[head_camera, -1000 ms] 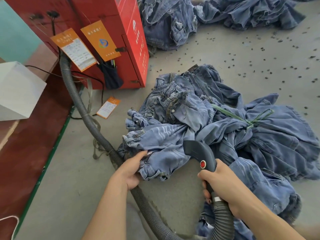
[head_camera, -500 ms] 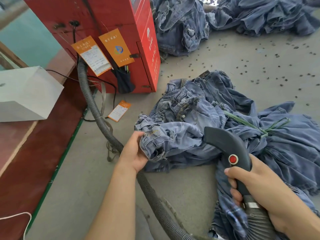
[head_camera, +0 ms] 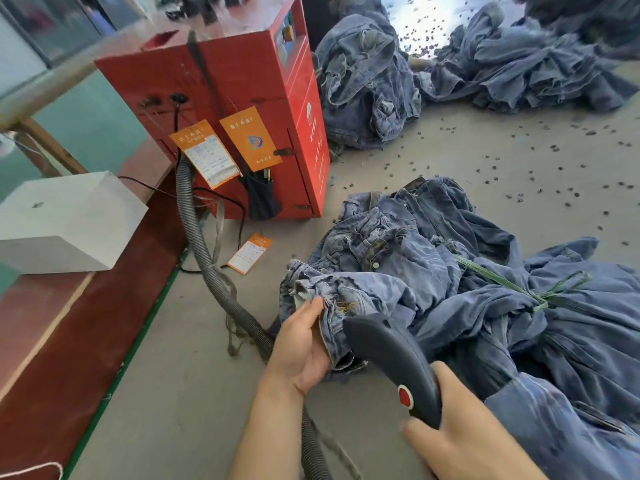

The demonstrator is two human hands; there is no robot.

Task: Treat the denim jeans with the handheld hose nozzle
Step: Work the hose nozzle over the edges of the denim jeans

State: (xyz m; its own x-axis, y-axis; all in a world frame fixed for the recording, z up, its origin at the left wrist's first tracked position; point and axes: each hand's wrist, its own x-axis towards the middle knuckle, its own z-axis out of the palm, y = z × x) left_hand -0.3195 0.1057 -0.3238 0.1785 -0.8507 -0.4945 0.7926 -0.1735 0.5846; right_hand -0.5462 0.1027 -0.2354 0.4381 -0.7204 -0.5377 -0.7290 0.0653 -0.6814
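A heap of blue denim jeans (head_camera: 450, 289) lies on the concrete floor, tied with a green strap (head_camera: 502, 282). My left hand (head_camera: 301, 348) grips a bunched edge of one pair and lifts it off the floor. My right hand (head_camera: 464, 434) holds the dark grey hose nozzle (head_camera: 388, 355), which has a red button on its handle. The nozzle's tip points at the lifted denim, close to my left thumb. A ribbed grey hose (head_camera: 207, 271) runs from the red machine (head_camera: 242, 116) across the floor and under my left forearm.
The red machine carries orange tags (head_camera: 207, 157), and another tag (head_camera: 249, 252) lies on the floor. More denim piles (head_camera: 367, 84) sit at the back. A white box (head_camera: 65, 223) stands on a red platform at the left. Small dark bits litter the floor.
My left hand has pulled the denim edge up and toward me. My right hand has swung the nozzle left, up to the held fabric. The view has tilted upward.
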